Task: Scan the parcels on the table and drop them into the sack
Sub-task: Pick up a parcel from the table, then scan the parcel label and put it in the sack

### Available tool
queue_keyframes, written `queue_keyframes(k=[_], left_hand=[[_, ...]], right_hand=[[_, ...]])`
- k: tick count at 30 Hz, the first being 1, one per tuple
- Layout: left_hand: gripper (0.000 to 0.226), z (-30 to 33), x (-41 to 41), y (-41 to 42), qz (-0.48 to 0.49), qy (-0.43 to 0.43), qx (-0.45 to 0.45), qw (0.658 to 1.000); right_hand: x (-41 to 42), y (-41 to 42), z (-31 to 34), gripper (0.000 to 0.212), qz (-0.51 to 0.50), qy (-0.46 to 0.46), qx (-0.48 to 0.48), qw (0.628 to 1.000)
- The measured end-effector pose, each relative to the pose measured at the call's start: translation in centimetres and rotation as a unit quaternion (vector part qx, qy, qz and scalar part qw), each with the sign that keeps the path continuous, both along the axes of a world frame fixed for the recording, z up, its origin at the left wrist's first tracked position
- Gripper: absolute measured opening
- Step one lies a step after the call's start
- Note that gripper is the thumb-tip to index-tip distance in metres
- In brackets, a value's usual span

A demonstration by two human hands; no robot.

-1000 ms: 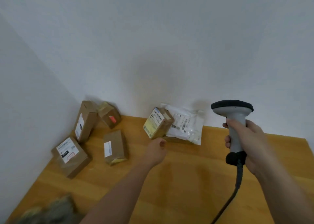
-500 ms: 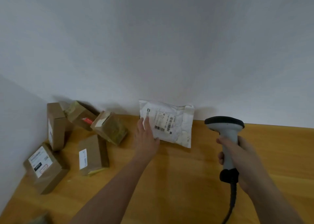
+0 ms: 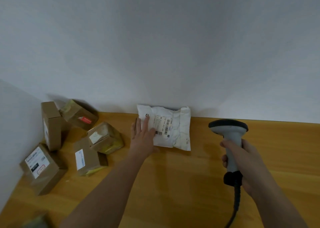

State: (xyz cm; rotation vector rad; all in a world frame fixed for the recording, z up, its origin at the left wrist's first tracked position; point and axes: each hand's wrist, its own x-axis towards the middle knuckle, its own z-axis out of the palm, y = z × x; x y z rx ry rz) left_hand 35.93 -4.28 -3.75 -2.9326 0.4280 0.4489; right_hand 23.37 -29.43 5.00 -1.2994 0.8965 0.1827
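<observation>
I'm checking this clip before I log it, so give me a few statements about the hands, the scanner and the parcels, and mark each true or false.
1. The right hand grips the scanner by its handle. True.
2. The left hand rests with straight fingers on the white mailer. True.
3. The white mailer lies among the brown boxes at the left. False: it lies apart, by the wall near the middle of the table.
4. The scanner is cordless. False: a dark cable hangs from its base.
5. Five brown boxes sit at the left. True.
</observation>
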Motion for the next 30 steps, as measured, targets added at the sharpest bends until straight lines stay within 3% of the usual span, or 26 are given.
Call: queue_keyframes(k=[3, 6, 11, 15, 18, 21, 23, 25, 27, 30], left_hand=[[0.064, -0.3, -2.1, 1.8, -0.037, 0.033, 0.016, 0.999], [0.076, -0.1, -3.2, 2.3, -0.050, -0.003, 0.003, 0.999], [0.059, 0.9, -2.1, 1.4, -0.085, -0.029, 0.017, 0.996], [0.043, 1.2, -2.1, 0.8, -0.048, -0.018, -0.001, 0.999], [0.033, 2.6, -5.7, 0.5, -0.016, 0.011, -0.028, 0.999], [0.031, 3.5, -10.5, 1.4, 0.005, 0.123, -0.068, 0.990], [0.044, 3.1, -12.2, 3.1, 0.015, 0.170, -0.071, 0.983], [0.059, 2.6, -12.7, 5.2, 0.043, 0.118, -0.080, 0.989], [0.087, 1.7, -12.6, 7.3, 0.073, 0.036, -0.067, 0.994], [0.113, 0.2, -12.9, 9.6, 0.111, 0.035, -0.104, 0.988]], right_hand=[[-0.3, 0.6, 0.4, 0.024, 0.003, -0.004, 0.000, 1.000], [-0.6, 1.5, 0.9, 0.023, 0.008, -0.002, -0.001, 1.000], [-1.7, 2.6, 1.5, 0.022, 0.032, 0.004, -0.020, 0.999], [-2.9, 2.8, 1.6, 0.021, 0.043, -0.001, -0.040, 0.998], [-3.8, 3.9, 1.5, 0.021, 0.044, 0.004, -0.049, 0.998], [-4.1, 6.1, 1.6, 0.019, 0.052, 0.006, -0.045, 0.998], [-4.3, 7.9, 1.7, 0.019, 0.066, 0.006, -0.042, 0.997], [-4.5, 9.6, 1.8, 0.018, 0.077, 0.004, -0.038, 0.996], [-4.9, 11.1, 1.8, 0.017, 0.082, 0.002, -0.031, 0.996], [-5.7, 12.9, 2.0, 0.017, 0.089, 0.002, -0.022, 0.996]])
